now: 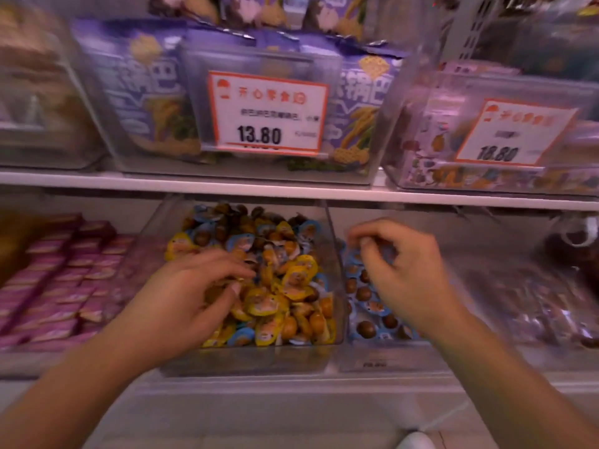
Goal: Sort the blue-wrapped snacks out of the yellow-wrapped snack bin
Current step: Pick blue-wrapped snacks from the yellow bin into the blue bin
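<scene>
A clear bin (246, 359) on the lower shelf holds yellow-wrapped snacks (293, 281) mixed with blue-wrapped snacks (241, 243), most of the blue ones toward the back. My left hand (194, 286) lies in this bin, fingers spread over the pile; motion blur hides whether it grips anything. To the right, a second clear bin (382, 354) holds blue-wrapped snacks (372, 306). My right hand (398, 267) hovers over that bin with fingers curled and pinched; what sits between the fingertips is too blurred to name.
Pink packets (61, 280) fill the bin to the left, dark snacks (534, 306) the one at right. The upper shelf (227, 184) carries purple bags (139, 92) behind price tags (269, 113) and overhangs the bins' backs.
</scene>
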The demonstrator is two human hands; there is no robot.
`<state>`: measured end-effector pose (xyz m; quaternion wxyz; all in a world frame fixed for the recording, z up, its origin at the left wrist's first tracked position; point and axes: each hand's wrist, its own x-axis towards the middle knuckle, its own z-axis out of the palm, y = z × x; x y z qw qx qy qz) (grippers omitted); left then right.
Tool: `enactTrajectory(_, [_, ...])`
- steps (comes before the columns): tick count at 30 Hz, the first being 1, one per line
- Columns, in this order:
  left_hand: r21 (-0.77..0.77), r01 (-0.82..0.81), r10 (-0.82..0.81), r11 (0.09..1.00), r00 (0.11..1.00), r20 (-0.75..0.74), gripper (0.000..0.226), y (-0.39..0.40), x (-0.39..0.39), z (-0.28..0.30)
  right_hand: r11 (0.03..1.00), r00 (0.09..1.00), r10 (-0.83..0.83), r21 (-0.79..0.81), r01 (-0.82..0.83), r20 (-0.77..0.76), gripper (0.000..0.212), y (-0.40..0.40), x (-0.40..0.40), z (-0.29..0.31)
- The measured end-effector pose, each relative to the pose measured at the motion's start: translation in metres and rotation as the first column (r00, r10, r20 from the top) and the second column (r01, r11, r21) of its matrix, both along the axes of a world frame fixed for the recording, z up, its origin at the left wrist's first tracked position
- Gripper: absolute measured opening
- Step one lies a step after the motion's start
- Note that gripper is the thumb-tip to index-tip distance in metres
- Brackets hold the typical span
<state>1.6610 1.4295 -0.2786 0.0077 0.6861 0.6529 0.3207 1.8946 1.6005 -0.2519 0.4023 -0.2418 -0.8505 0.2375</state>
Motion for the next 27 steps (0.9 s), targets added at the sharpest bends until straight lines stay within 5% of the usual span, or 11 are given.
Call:
enactTrajectory(2, [-0.028,0.015,-0.015,0.999,1.000,-0.004,0.027,-0.012,-0.008,-0.002,0.950,0.929,0.202,0.168,-0.262,0.309,0.029,-0.031,-0.019,-0.001])
enactTrajectory(6, [-0.099,0.000,-0.003,0.995,1.000,-0.029,0.023,-0.032,-0.018,-0.007,0.915,0.591,0.287,-0.033,-0.402,0.754,0.037,-0.058,-0.043,-0.014])
enactTrajectory(11, [-0.238,-0.053,-0.004,0.970,0.973,-0.232,0.045,-0.037,-0.003,-0.021,0.924,0.512,0.326,-0.153,-0.351,0.795,0.039,-0.054,-0.048,-0.004])
enactTrajectory(16, [-0.298,-0.223,0.102,0.928,0.923,-0.372,0.060,-0.025,0.007,-0.028,0.954,0.537,0.191,-0.028,-0.298,0.822,0.037,-0.050,-0.044,-0.004])
enactTrajectory(22, [-0.388,-0.228,0.064,0.893,0.918,-0.391,0.058,-0.002,0.002,-0.015,0.953,0.469,0.123,0.027,-0.301,0.875,0.022,-0.050,-0.044,-0.001])
enactTrajectory(27, [-0.420,-0.244,0.030,0.874,0.890,-0.455,0.048,0.007,0.007,-0.012,0.946,0.478,0.154,0.011,-0.324,0.865,0.031,-0.051,-0.037,0.002])
